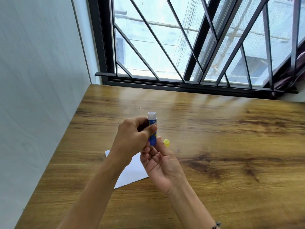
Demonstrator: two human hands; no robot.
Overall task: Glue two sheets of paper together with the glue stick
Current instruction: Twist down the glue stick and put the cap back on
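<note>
A blue glue stick point(152, 128) stands upright above the wooden table point(214, 129), its white tip uncapped. My left hand point(132, 139) grips its body from the left, thumb across the label. My right hand point(160, 164) is palm up just below, its fingertips curled round the bottom end of the stick. A yellow cap point(166, 142) shows right behind my right fingers; whether it is held or lies on the table I cannot tell. White paper point(132, 171) lies flat on the table under both hands, partly hidden by them; I cannot tell the two sheets apart.
The table meets a white wall point(41, 96) on the left and a barred window point(181, 47) at the back. Bare wood stretches to the right of the hands and in front of the window.
</note>
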